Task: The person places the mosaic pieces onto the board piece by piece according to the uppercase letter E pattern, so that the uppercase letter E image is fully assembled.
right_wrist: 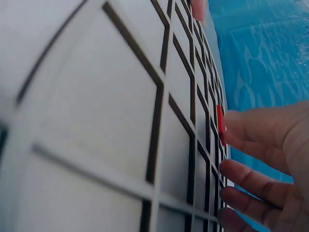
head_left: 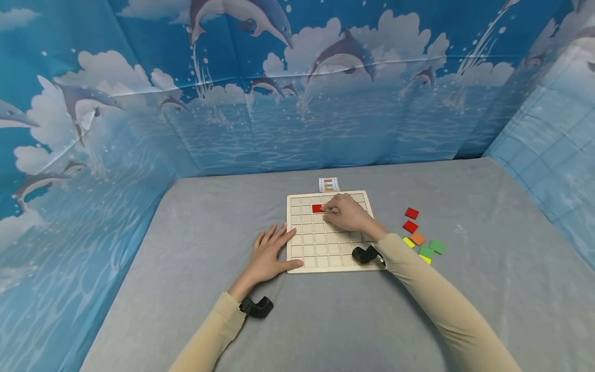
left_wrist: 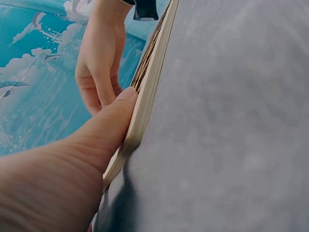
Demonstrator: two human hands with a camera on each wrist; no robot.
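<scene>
A pale wooden grid board (head_left: 328,262) lies on the grey cloth. My left hand (head_left: 268,258) rests at its left side with fingers spread; in the left wrist view the thumb (left_wrist: 116,108) presses on the board's edge. Over the upper part of the board, my right hand (head_left: 347,213) pinches at a square red tile (head_left: 317,208), its other fingers bent toward the grid. The right wrist view shows this red tile (right_wrist: 220,121) edge-on at the thumb and index fingertips, low at the grid.
Right of the board lie loose tiles: red (head_left: 411,213), orange (head_left: 417,238), green (head_left: 437,246) and yellow (head_left: 425,259), partly behind the right sleeve (head_left: 427,284). A small pattern card (head_left: 328,184) sits behind the board. A dolphin-print curtain (head_left: 297,113) hangs along the back.
</scene>
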